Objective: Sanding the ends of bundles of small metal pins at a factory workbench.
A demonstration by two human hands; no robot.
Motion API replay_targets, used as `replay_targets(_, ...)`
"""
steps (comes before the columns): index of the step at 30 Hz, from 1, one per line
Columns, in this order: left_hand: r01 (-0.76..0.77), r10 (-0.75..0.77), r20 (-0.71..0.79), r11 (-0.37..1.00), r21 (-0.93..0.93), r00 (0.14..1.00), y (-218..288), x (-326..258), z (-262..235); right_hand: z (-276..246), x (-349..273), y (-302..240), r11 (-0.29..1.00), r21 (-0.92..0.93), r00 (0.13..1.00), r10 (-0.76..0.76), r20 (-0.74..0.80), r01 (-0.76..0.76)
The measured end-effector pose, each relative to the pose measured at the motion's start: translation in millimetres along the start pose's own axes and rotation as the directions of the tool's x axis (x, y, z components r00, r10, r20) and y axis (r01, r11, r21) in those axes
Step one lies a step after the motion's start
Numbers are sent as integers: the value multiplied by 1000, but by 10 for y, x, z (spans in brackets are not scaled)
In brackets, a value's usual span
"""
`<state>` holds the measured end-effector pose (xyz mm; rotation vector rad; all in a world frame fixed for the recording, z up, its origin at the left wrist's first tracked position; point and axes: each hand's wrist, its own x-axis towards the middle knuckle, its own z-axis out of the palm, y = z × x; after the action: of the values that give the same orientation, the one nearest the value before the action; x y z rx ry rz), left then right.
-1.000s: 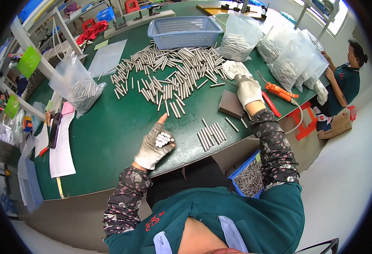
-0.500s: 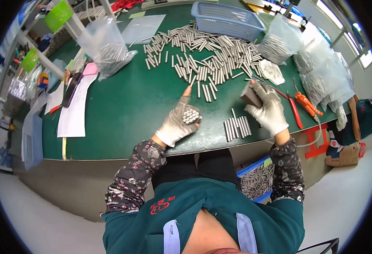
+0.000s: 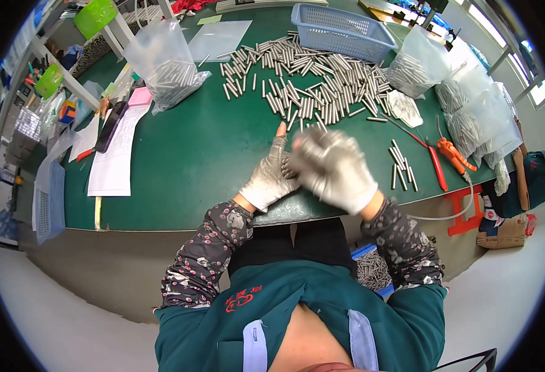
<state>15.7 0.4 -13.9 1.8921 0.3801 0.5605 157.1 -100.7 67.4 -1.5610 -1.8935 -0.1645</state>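
Gloved hands close together on the near side of the metal pin pile

Left hand (image 3: 266, 181) and right hand (image 3: 337, 170) meet just short of the pile of metal pins (image 3: 328, 84). One bare fingertip (image 3: 282, 129) of the left points toward the pile; whether its other fingers close on anything cannot be told, since the right hand covers the palm. Blur hides whether the right is pinching something.

A few loose pins (image 3: 401, 164) lie on the bench (image 3: 186, 167), to the near right of the pile. Just right of the pile sit a crumpled white cloth (image 3: 404, 110) and a clear bag of pins (image 3: 416, 68); farther right are red-handled pliers (image 3: 438, 168), an orange air gun (image 3: 455, 155) and more filled bags (image 3: 480, 121).

Directly behind the pile stands a blue-grey basket (image 3: 344, 37). Left of it are another pin bag (image 3: 173, 84) and, farther out, a paper sheet (image 3: 114, 164). Below the pile's level, under the bench, is a blue bin (image 3: 386, 290) of pins.
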Motion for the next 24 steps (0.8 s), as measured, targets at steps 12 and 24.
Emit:
replay_targets(12,-22,22,-7,1000,-21,1000,-10,16,-18,-48,12,-10,990,-135,999,31,-13,-33)
replay_targets(24,88,-89,-13,994,-62,996,40,-34,44,-102,23,211,913,-326,968,251,-25,-245)
